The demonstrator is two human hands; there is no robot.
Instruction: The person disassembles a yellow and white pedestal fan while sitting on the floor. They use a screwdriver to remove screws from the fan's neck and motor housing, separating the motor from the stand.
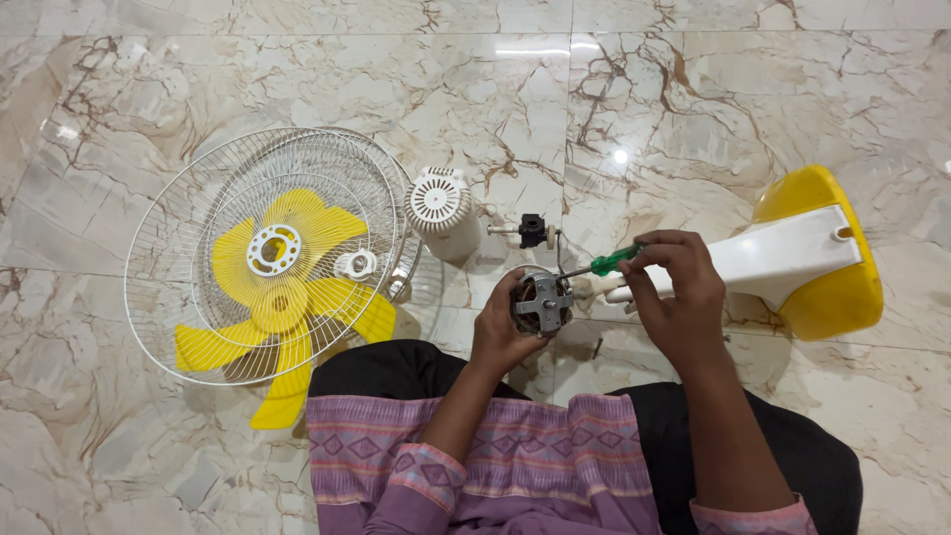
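Left hand: I saw my left hand (498, 332) closed around the fan motor (541, 302) just below the middle of the frame, fingers cupping its left side.
Right hand: my right hand (674, 287) gripped a green-handled screwdriver (604, 264), its tip angled down-left onto the top of the motor.
Motor's place: it sat off the floor, between both hands, just left of the white neck of the fan stand (783, 253).
Stand: its yellow base (832, 287) lay on its side at the right of the frame, close to the frame's edge.
Left of frame: two white wire guards (267, 248) were stacked over the yellow blade (287, 317), their rim nearly touching my knee.
Middle: a white motor cover (441, 208) and a small black knob on a shaft (532, 230) lay just above the motor.
Open room: bare marble floor (693, 99) stretched across the upper frame and the lower left.
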